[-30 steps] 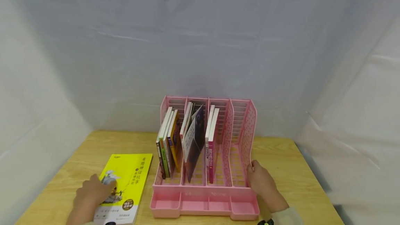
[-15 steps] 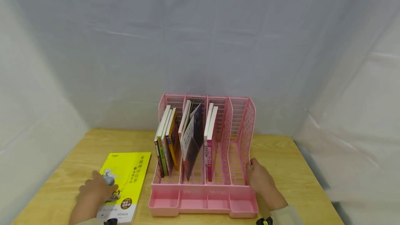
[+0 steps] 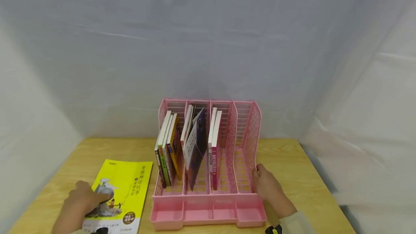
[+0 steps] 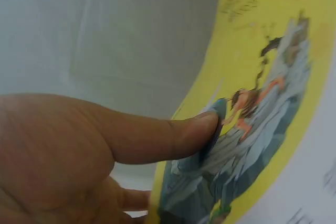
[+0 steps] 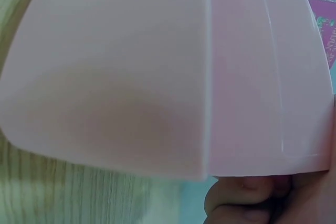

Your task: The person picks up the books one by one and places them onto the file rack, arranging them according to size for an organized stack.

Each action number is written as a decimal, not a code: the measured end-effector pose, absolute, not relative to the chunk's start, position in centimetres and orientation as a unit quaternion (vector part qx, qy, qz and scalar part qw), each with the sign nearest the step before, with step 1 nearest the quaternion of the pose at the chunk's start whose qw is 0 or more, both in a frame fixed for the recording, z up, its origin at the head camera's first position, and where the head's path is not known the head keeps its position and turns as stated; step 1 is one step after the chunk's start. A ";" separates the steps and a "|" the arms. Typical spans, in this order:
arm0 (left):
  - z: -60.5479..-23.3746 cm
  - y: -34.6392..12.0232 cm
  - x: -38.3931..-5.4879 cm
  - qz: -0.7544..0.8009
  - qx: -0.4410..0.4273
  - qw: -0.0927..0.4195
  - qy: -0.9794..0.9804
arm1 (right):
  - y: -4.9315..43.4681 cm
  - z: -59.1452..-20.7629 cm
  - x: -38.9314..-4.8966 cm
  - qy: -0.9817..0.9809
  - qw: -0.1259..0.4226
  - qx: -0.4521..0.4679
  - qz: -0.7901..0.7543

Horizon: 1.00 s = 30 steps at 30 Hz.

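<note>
A yellow paperback book [image 3: 125, 180] with Chinese lettering and a white lower band lies at the left of the table. At its left edge is my left hand [image 3: 81, 198]. In the left wrist view, the thumb [image 4: 194, 135] presses on the illustrated cover while other fingers show behind the edge, pinching the book. My right hand [image 3: 269, 189] grips the right side wall of a pink book rack [image 3: 208, 200]. The right wrist view shows its curled fingers [image 5: 241, 192] at the edge of the pink plastic.
Several thin books [image 3: 167, 151] stand in the rack's left slot. A dark-covered book [image 3: 198, 151] leans in the second, and a magenta-spined book [image 3: 215, 165] stands in the third. Small trays line the rack's front. The wooden table [image 3: 299, 176] has a pale sheet [image 3: 208, 46] behind it.
The left hand's thumb has drawn back left over the cover, toward the book's left edge. The right hand stays on the rack. The whole head view has shifted slightly.
</note>
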State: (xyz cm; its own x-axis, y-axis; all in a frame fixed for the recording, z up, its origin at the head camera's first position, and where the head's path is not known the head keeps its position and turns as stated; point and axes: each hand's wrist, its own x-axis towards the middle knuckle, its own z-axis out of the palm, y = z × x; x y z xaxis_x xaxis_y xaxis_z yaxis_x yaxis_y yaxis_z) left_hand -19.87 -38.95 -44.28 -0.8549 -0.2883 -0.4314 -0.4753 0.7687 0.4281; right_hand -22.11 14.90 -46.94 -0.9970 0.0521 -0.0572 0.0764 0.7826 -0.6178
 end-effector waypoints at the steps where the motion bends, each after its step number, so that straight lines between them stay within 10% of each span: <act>1: -43.9 -39.0 -19.8 0.280 -0.197 0.171 0.924 | 14.9 -46.9 -22.1 0.943 0.021 0.031 -0.331; 10: -39.2 -35.9 -19.7 0.304 -0.135 0.073 0.940 | 15.4 -46.0 -22.0 0.938 0.019 0.032 -0.345; 16: -36.8 -32.9 -18.6 0.321 -0.171 -0.080 0.928 | 15.5 -46.2 -22.0 0.935 0.021 0.032 -0.351; 23: -39.1 -30.9 -18.6 0.366 -0.103 -0.333 0.863 | 15.2 -46.4 -21.7 0.932 0.028 0.034 -0.359; 30: -42.5 -30.8 -19.8 0.431 -0.092 -0.418 0.794 | 14.7 -46.7 -21.9 0.934 0.026 0.030 -0.354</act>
State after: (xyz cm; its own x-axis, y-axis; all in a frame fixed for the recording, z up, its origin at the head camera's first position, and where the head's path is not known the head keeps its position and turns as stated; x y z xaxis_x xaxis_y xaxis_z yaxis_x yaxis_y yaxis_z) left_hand -19.77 -30.81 -42.49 -0.6336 -0.5067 0.5846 0.2139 0.6115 0.7618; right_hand -21.94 14.68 -46.75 -0.9969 0.0386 -0.0692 0.0748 0.7470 -0.6606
